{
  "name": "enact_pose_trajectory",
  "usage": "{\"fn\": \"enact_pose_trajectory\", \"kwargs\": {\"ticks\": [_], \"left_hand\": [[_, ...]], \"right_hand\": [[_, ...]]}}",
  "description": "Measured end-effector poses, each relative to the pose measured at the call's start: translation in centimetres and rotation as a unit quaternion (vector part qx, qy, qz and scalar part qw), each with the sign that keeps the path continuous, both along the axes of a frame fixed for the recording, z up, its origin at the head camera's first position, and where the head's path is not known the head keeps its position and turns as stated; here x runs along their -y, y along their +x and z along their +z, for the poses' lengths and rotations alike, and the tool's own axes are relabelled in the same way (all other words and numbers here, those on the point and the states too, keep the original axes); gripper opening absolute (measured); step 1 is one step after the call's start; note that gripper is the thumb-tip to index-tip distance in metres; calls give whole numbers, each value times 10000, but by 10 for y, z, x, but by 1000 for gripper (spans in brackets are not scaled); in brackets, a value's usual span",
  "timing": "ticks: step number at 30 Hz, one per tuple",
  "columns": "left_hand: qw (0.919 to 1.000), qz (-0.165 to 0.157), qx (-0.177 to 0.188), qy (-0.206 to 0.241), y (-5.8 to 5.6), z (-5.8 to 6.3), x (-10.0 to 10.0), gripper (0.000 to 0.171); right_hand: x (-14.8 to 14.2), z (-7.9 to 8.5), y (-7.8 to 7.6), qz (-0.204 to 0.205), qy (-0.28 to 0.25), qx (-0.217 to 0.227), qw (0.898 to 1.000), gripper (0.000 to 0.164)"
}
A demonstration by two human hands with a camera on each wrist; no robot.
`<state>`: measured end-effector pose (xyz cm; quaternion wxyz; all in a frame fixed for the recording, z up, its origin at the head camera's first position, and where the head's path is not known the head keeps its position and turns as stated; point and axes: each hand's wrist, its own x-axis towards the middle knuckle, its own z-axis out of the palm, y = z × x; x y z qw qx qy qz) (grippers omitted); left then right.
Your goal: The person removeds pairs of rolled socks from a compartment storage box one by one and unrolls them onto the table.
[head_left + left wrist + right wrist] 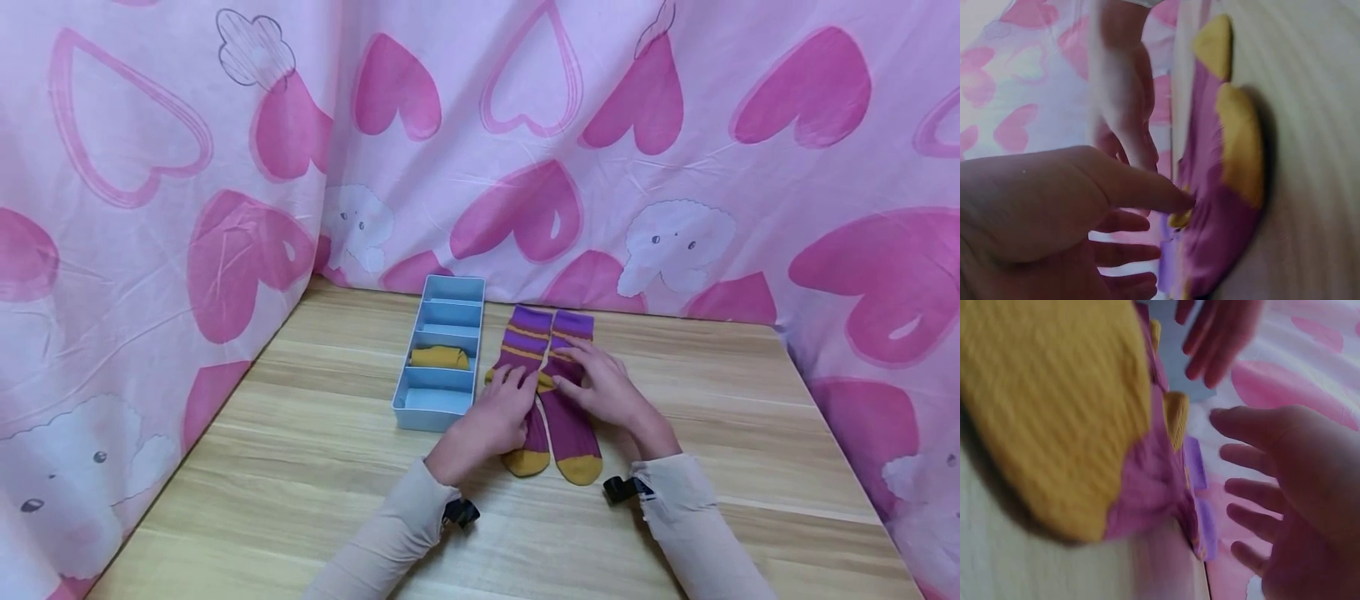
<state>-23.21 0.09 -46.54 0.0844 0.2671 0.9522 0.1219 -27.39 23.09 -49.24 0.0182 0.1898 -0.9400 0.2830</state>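
Note:
A pair of maroon socks with mustard toes and heels and striped purple cuffs lies flat, side by side, cuffs away from me. My left hand (498, 412) is over the left sock (527, 342), near its heel; in the left wrist view its thumb (1169, 195) appears to touch the maroon cloth, the other fingers extended. Over the right sock (576, 433) is my right hand (603, 383), fingers spread and loosely straight. The right wrist view shows that hand (1310, 481) holding nothing, with a mustard toe (1054, 412) close to the camera.
Left of the socks stands a light-blue divided box (433, 421) with several compartments. One compartment holds a rolled mustard cloth item (439, 357). The wooden table (300, 467) meets a pink heart-patterned curtain (517, 133) at its back and sides.

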Motion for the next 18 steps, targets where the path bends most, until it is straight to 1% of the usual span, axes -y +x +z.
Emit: {"fn": "enact_pose_trajectory", "kwargs": {"ticks": [4,6,8,10,12,15,18], "left_hand": [[9981,-233,-437,372,-2,12,9,66],[9957,-298,-686,546,-3,18,13,63],[9936,-311,-858,668,-4,24,18,60],[9917,-271,-940,830,-5,29,23,58],[9896,-187,-1016,998,-7,31,29,55],[9860,17,-1124,1229,-10,30,40,52],[9824,232,-1253,1364,-16,25,51,48]], "right_hand": [[7,4,1,-17,-264,-368,9990,47],[11,7,3,15,-415,-514,9978,45],[16,11,5,86,-537,-670,9963,43],[22,16,7,166,-614,-799,9948,41],[28,21,8,266,-641,-904,9935,40],[36,26,12,349,-642,-960,9927,39],[44,30,15,413,-701,-907,9925,39]]}}
